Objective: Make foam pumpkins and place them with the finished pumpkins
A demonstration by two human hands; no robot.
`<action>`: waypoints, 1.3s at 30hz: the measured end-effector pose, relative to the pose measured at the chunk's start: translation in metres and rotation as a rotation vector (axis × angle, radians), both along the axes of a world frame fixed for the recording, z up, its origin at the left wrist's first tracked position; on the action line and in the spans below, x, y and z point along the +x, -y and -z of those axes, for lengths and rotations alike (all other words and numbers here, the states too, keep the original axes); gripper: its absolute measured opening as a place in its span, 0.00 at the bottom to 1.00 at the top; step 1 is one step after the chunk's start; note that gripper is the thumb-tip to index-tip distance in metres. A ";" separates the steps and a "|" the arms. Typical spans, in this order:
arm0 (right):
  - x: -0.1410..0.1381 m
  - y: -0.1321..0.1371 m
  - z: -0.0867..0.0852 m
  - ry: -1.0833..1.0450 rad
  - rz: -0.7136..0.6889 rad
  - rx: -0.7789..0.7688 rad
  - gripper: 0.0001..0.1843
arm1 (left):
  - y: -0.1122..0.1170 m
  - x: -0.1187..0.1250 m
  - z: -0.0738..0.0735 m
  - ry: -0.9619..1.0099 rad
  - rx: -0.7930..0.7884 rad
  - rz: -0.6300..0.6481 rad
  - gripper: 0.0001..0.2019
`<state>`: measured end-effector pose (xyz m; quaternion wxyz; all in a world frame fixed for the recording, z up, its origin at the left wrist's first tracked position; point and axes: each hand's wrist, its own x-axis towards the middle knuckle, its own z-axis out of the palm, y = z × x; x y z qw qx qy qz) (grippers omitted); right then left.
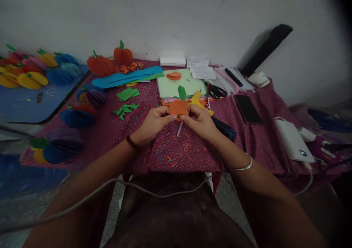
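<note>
Against a white wall, a worktop [170, 156] draped in red checked cloth is strewn with paper scraps. At centre frame the left hand [154, 125] and right hand [202, 121] pinch an orange paper pumpkin [178, 107], topped by a green leaf [182, 92], just above the cloth. Finished paper pumpkins [33, 79] crowd the upper left. Loose leaf cut-outs [125, 110], a paper stack [176, 87] and scissors [217, 91] suggest more remain unmade.
</note>
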<state>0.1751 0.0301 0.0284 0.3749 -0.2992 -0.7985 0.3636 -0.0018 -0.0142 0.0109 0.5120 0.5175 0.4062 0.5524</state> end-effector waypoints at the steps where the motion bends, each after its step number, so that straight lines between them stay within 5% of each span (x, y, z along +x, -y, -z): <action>1: 0.000 0.000 0.001 0.007 -0.014 -0.004 0.15 | 0.000 -0.001 0.000 0.005 0.005 -0.008 0.08; 11: -0.002 -0.002 0.008 0.093 0.042 0.119 0.14 | 0.002 0.004 -0.003 0.355 -0.176 0.024 0.10; 16: -0.004 0.004 0.006 0.166 0.096 0.344 0.10 | 0.002 0.005 -0.005 0.523 -0.226 0.043 0.11; 23: -0.002 0.013 0.000 0.228 0.138 0.659 0.10 | 0.006 0.002 -0.010 0.485 -0.171 0.046 0.10; 26: 0.000 0.017 -0.006 0.141 0.119 0.658 0.04 | 0.009 0.001 -0.013 0.468 -0.152 0.048 0.10; 31: 0.005 0.024 -0.016 -0.072 0.057 0.679 0.23 | 0.009 -0.002 -0.012 0.457 -0.122 0.085 0.09; 39: 0.006 0.028 -0.014 -0.083 -0.008 0.792 0.22 | 0.011 -0.004 -0.011 0.442 -0.127 0.135 0.08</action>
